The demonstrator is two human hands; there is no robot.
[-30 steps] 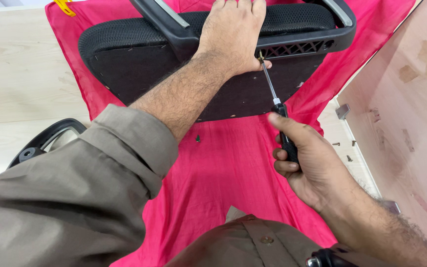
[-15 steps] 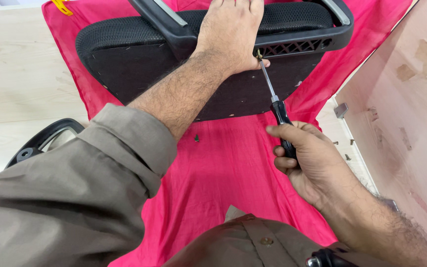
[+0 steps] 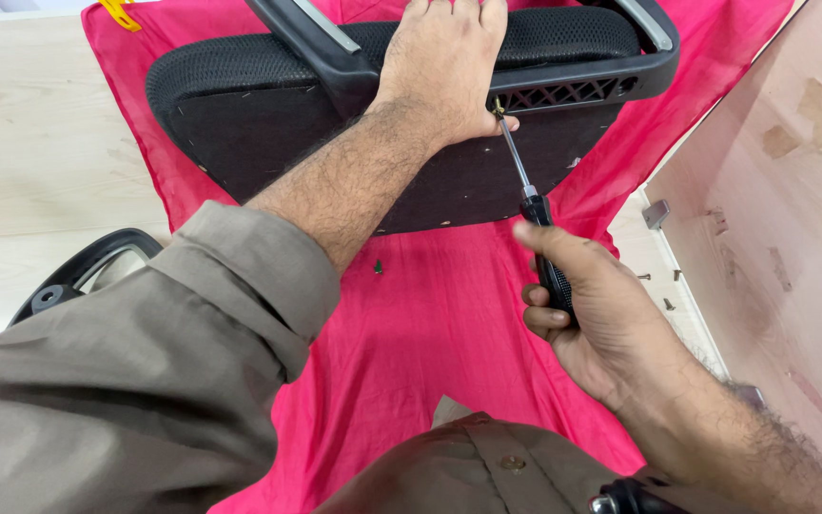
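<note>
The black seat [image 3: 411,124] lies upside down on a red cloth [image 3: 449,324] over the pale wooden floor [image 3: 40,162], as before, its top edge cut off. The left hand [image 3: 449,67] stays pressed flat on it, fingers spread. The right hand [image 3: 587,309] has slid slightly lower, fingers closed around the screwdriver [image 3: 530,214], whose tip meets a screw half hidden beside the left thumb.

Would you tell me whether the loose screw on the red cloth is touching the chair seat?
No, the loose screw lies alone on the red cloth, apart from the black chair seat above it.
</note>
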